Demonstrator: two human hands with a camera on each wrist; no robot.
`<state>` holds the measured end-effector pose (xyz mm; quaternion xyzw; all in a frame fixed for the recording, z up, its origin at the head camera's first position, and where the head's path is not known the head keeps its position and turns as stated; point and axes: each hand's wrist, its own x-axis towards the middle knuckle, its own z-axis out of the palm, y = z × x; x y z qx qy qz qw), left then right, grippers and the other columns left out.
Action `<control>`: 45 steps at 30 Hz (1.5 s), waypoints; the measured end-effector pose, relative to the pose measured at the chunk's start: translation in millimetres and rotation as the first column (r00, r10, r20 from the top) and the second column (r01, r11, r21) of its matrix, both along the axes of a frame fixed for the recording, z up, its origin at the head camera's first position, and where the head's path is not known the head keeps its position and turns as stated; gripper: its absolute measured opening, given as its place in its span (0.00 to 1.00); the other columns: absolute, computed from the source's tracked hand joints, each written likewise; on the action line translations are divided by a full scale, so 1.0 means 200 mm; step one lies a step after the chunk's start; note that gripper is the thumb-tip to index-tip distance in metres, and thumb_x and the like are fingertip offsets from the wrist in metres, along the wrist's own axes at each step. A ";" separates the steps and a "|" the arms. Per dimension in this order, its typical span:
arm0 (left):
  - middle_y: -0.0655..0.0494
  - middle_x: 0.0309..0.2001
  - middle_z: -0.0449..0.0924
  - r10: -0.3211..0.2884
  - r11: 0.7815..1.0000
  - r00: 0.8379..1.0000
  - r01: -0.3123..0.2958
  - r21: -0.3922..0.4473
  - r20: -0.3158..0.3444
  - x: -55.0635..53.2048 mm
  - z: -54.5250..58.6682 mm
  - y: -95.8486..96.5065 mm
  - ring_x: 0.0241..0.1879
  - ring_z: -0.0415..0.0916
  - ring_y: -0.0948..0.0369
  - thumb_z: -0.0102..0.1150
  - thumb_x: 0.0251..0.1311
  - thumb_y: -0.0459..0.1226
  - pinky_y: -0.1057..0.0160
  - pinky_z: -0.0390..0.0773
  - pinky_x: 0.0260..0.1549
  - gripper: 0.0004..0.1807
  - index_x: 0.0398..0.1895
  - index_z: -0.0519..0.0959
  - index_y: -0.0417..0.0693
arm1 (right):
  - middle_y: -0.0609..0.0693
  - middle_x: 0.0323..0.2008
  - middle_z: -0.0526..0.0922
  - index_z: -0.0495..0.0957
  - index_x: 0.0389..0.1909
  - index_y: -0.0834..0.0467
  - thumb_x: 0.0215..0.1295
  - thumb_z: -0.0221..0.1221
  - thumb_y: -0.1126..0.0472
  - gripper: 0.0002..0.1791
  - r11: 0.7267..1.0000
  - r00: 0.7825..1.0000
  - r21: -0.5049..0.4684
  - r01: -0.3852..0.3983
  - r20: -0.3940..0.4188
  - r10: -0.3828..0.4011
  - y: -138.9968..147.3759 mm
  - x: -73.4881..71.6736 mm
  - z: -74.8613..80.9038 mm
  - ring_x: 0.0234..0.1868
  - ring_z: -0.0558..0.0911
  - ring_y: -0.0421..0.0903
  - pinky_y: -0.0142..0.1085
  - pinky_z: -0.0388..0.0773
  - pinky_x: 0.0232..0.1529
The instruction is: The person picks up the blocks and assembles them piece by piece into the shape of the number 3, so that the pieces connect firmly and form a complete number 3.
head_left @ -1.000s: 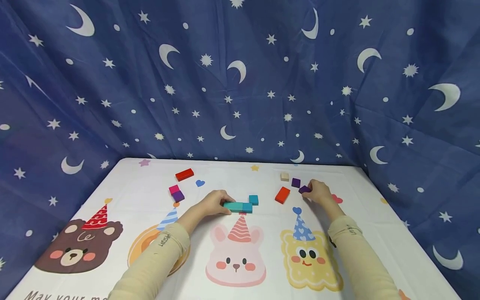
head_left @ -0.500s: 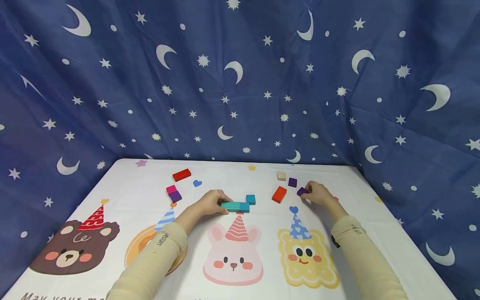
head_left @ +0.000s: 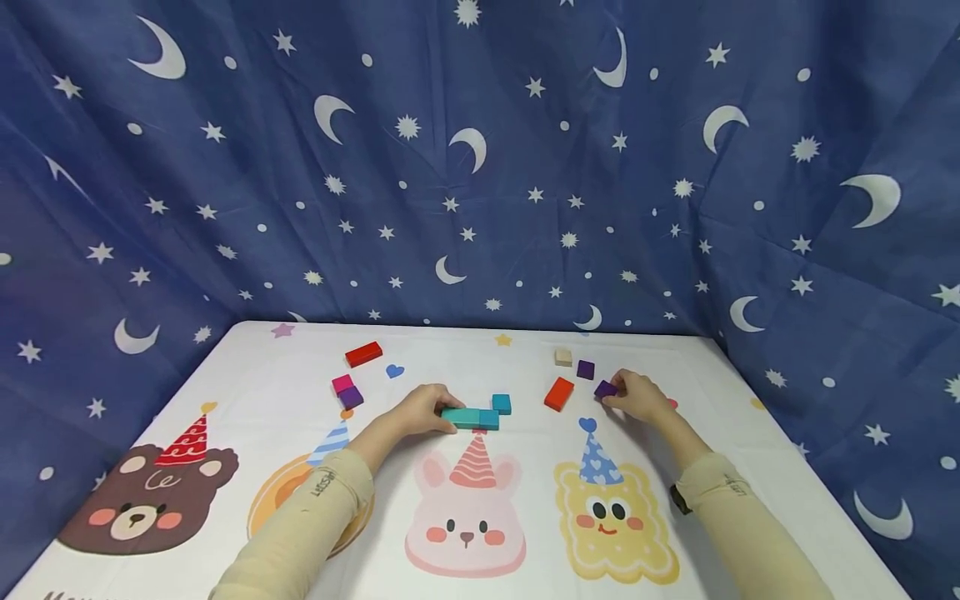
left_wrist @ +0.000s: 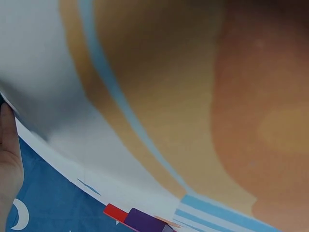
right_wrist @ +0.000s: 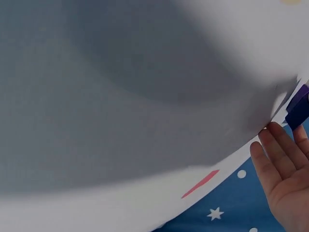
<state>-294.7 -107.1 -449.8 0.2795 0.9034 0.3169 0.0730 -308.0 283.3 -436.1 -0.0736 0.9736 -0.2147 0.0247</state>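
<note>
My left hand [head_left: 425, 410] holds the left end of a teal block [head_left: 461, 417] between thumb and fingers, flat on the table. A blue block [head_left: 488, 420] touches its right end, and another blue block [head_left: 501, 404] lies just behind. On the right, my right hand [head_left: 637, 396] pinches a small dark purple block [head_left: 605, 389], also visible at the edge of the right wrist view as a purple block [right_wrist: 298, 107]. Behind it sits a second dark purple block [head_left: 586, 369]. The left wrist view catches only part of the left hand [left_wrist: 8, 154]; its grip is out of frame.
An orange-red block [head_left: 558, 394] and a pale wooden block [head_left: 563, 357] lie left of the right hand. Farther left are a red block [head_left: 363, 354], a pink block [head_left: 342, 383] and a purple block [head_left: 351, 397]. A starry blue curtain [head_left: 480, 208] hangs behind the table.
The dark purple block in my right hand has shifted slightly toward me, away from the second dark purple one. My left hand keeps its hold on the teal block. The head view has shifted slightly.
</note>
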 end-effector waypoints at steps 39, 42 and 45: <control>0.51 0.38 0.81 -0.008 1.000 0.999 0.008 0.007 -0.036 0.02 0.00 -0.01 0.34 0.69 0.64 0.71 0.47 0.33 0.70 0.69 0.37 0.19 0.45 0.83 0.41 | 0.56 0.35 0.83 0.76 0.44 0.67 0.55 0.66 0.63 0.17 0.959 0.960 -0.158 -0.236 -0.190 0.205 -0.43 0.15 0.10 0.38 0.82 0.51 0.46 0.80 0.45; 0.51 0.38 0.81 -0.004 1.000 0.999 0.004 -0.001 -0.039 0.02 0.00 0.00 0.33 0.68 0.64 0.71 0.46 0.33 0.70 0.69 0.36 0.19 0.45 0.83 0.41 | 0.55 0.34 0.83 0.76 0.43 0.65 0.54 0.67 0.62 0.18 0.961 0.959 -0.141 -0.237 -0.190 0.208 -0.45 0.16 0.11 0.38 0.81 0.49 0.44 0.80 0.44; 0.52 0.38 0.81 0.000 1.000 1.000 0.000 -0.002 -0.029 0.02 0.00 0.00 0.33 0.68 0.64 0.71 0.46 0.33 0.70 0.69 0.36 0.19 0.45 0.83 0.41 | 0.54 0.33 0.82 0.77 0.43 0.65 0.53 0.67 0.62 0.17 0.958 0.953 -0.124 -0.260 -0.193 0.234 -0.48 0.17 0.10 0.36 0.81 0.48 0.42 0.79 0.42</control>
